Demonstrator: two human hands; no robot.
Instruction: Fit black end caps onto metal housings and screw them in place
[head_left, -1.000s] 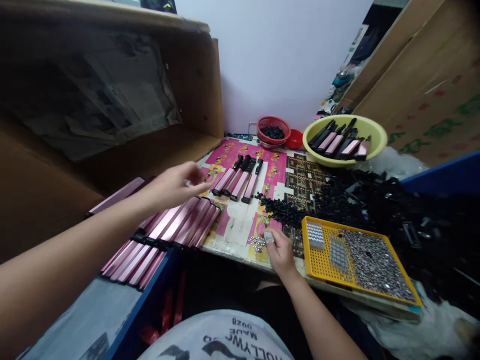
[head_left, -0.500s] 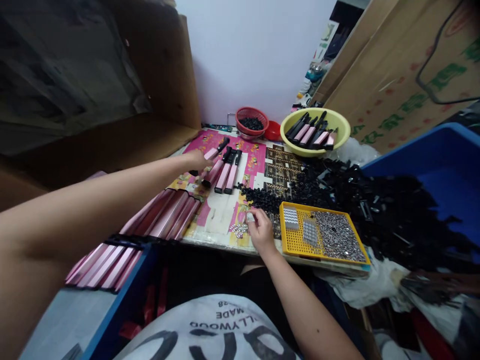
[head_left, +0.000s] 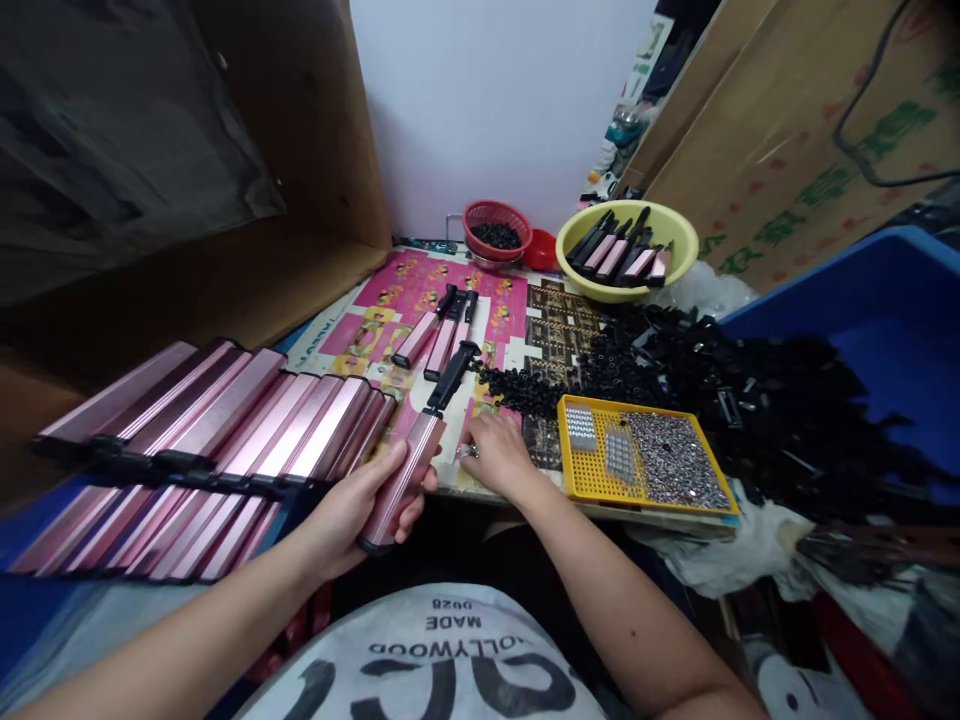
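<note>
My left hand (head_left: 352, 515) is shut around a pink metal bar (head_left: 401, 480) with a black plastic end (head_left: 451, 375), which tilts up across the printed sheet (head_left: 420, 300). Beside that hand lies a bundled row of pink metal bars (head_left: 202, 450). My right hand (head_left: 499, 457) rests on the sheet, fingertips down next to small silver pieces (head_left: 468, 452). Whatever its fingers may hold is hidden. Two more pink bars with black ends (head_left: 439, 335) lie beyond it.
Black rings (head_left: 517, 390) and a heap of black plastic parts (head_left: 712, 400) lie to the right. A yellow perforated tray (head_left: 645, 455) holds silver pieces. Further back are a yellow basin (head_left: 626, 250), a red basket (head_left: 495, 228) and a blue bin (head_left: 847, 300).
My left hand has gone from the sheet to the near edge, now gripping a pink bar lifted from the group. My right hand has shifted left, and the silver piece in its fingers no longer shows.
</note>
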